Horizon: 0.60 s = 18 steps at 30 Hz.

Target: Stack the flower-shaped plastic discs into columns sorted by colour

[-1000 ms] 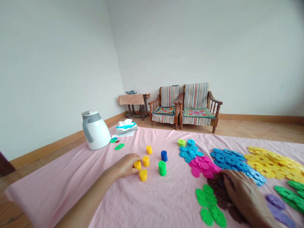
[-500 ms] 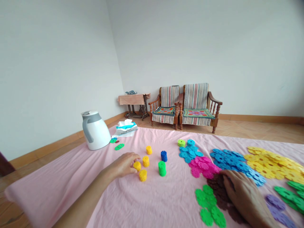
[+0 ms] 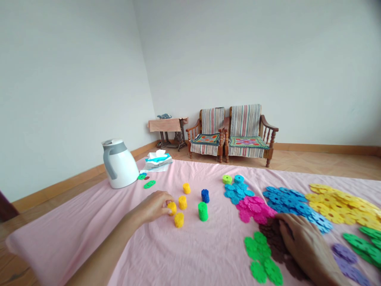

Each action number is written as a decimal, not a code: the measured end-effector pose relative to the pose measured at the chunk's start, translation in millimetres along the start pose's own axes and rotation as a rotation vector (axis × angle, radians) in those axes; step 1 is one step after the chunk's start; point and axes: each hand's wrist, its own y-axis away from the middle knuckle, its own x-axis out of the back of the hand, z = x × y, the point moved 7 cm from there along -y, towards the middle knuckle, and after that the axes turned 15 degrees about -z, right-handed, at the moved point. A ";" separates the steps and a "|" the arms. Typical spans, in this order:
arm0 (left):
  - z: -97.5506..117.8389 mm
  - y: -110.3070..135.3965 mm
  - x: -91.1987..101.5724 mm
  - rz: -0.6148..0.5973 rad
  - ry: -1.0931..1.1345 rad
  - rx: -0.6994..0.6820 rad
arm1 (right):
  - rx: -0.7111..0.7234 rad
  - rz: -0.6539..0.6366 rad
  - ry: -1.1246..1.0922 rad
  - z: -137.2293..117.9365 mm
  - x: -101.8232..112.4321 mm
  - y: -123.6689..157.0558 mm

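Note:
My left hand (image 3: 157,205) is closed around the left side of a short yellow stack of snowflake discs (image 3: 172,208), with thumb and fingers at its edge. Three more yellow stacks stand close by: a front one (image 3: 179,220), a middle one (image 3: 182,202) and a back one (image 3: 186,188). To their right are a dark blue stack (image 3: 205,196) and a taller green stack (image 3: 203,211). My right hand (image 3: 303,240) lies with fingers stretched over a pile of brown discs (image 3: 272,236), covering part of it. Nothing shows in its grip.
Flat piles of pink (image 3: 256,209), blue (image 3: 284,200), yellow (image 3: 339,204), green (image 3: 262,256) and purple discs (image 3: 345,254) spread around my right hand. A light-blue pile (image 3: 238,193) lies farther back. A white jug (image 3: 123,169) and tissue box (image 3: 158,161) stand at the back left.
My left hand has shifted very slightly, its fingers drawn in a little at the yellow stack. My right hand stays on the brown discs.

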 end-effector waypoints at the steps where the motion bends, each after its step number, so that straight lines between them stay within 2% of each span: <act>1: 0.2 -0.1 0.0 -0.003 0.003 0.004 | 0.001 0.003 0.001 -0.1 0.2 0.0; 8: 5.2 0.5 1.0 -0.019 0.011 0.027 | 0.000 0.004 0.007 1.4 -1.9 0.4; 12: 1.2 0.0 -0.6 -0.020 0.006 0.042 | 0.005 0.008 0.011 2.0 -2.6 0.8; 15: -1.8 3.8 5.9 0.031 -0.025 0.075 | 0.006 0.010 0.010 1.8 -2.2 1.0; 18: 12.4 13.2 20.4 0.134 -0.020 0.077 | 0.007 0.017 0.013 0.7 0.0 1.1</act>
